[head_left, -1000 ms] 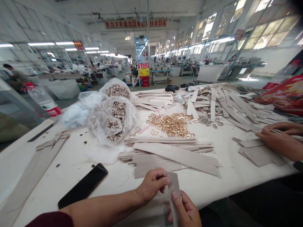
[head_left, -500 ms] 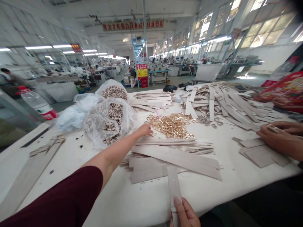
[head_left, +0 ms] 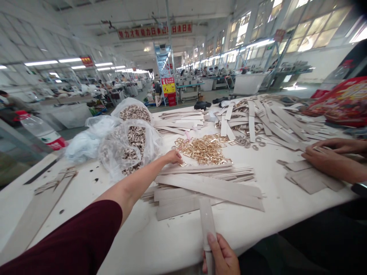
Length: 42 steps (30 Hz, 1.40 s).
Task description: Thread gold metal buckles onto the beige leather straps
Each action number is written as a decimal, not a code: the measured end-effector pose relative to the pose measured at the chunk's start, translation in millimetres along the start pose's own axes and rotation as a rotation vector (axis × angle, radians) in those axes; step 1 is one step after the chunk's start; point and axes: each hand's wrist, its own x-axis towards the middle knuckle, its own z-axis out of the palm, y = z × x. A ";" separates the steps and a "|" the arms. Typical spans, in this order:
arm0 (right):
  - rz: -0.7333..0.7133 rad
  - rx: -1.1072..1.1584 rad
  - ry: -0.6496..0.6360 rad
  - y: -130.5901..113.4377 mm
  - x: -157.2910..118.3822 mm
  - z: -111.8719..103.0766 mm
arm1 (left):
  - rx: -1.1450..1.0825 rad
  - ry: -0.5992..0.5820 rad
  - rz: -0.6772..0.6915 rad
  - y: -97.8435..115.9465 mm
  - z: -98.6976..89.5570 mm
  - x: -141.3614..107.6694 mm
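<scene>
My left hand [head_left: 173, 157] reaches to the near left edge of a heap of gold metal buckles [head_left: 205, 149]; its fingers are pinched on one buckle [head_left: 182, 163]. At the table's front edge my right hand [head_left: 222, 254] holds a grey strap [head_left: 207, 217] upright, thumb on top, with a narrow loop around the strap by the thumb. Between my hands lies a stack of flat grey strips [head_left: 200, 187], some crossing at an angle.
Clear bags of small grey loops [head_left: 134, 139] stand left of the buckles, near a bottle [head_left: 43, 130]. Finished-looking straps [head_left: 34, 217] lie left. A strap pile [head_left: 275, 118] is back right. At right, another person's hands [head_left: 332, 156] are above grey pieces [head_left: 312, 178].
The view has shifted slightly, moving the scene a little left. My left fingers now show a buckle at their tips. My right hand still holds the strap.
</scene>
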 end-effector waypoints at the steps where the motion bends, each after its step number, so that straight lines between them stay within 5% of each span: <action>1: -0.005 0.002 -0.009 0.3 0.5 -0.4 | -0.029 -0.016 -0.011 -3.7 0.1 -3.4; 7: -0.049 -0.006 -0.020 4.4 3.9 -1.6 | -0.181 -0.039 0.000 -4.6 0.3 -23.3; 13: -0.097 -0.005 0.014 -7.2 2.9 -5.7 | -0.328 -0.037 0.165 37.7 -17.5 -64.0; 15: -0.121 0.023 0.052 -18.8 -2.3 -10.5 | -0.344 -0.171 0.232 54.5 -21.1 -91.1; 17: -0.159 0.020 0.030 -31.4 -10.9 -17.2 | -0.332 -0.442 0.323 70.1 -20.8 -123.6; 19: -0.180 -0.032 -0.069 -41.7 -22.3 -25.5 | -0.283 -0.734 0.429 85.2 -18.0 -157.0; 21: -0.162 -0.123 -0.184 -47.9 -35.6 -34.5 | -0.213 -0.903 0.511 100.0 -14.7 -186.8; 25: -0.070 -0.269 -0.367 -49.4 -62.9 -50.4 | -0.082 -0.993 0.614 125.1 -9.8 -228.9; 30: -0.060 -0.227 -0.437 -42.7 -83.3 -56.7 | -0.026 -1.084 0.632 140.4 -2.9 -258.2; 42: -0.073 0.049 -0.582 -6.9 -80.1 -66.9 | -0.122 -1.256 0.523 140.7 17.6 -284.2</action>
